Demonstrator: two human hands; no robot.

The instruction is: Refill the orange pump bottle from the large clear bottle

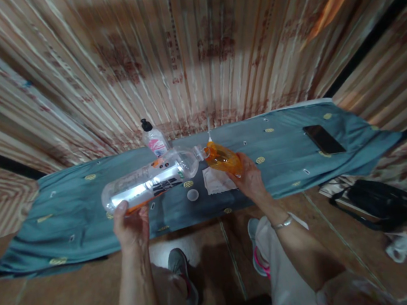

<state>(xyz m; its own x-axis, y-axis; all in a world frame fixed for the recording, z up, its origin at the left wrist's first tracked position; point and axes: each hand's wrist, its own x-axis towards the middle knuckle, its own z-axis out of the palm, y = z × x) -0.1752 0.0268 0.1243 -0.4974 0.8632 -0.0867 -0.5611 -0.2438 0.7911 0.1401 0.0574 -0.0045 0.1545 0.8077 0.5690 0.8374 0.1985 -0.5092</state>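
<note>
The left hand grasps a large clear bottle, held sideways. The right hand grips an orange bottle, mouths touching, above a teal cloth. A white cap lies just below.

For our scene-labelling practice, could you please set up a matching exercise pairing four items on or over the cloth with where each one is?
Things:
1. clear plastic bottle
2. orange container
3. black phone
4. white bottle cap

Places:
A. lying on the teal cloth between the two hands
B. held sideways in the left hand
C. lying flat near the cloth's right end
D. gripped in the right hand

Pairs: 1-B, 2-D, 3-C, 4-A
</note>
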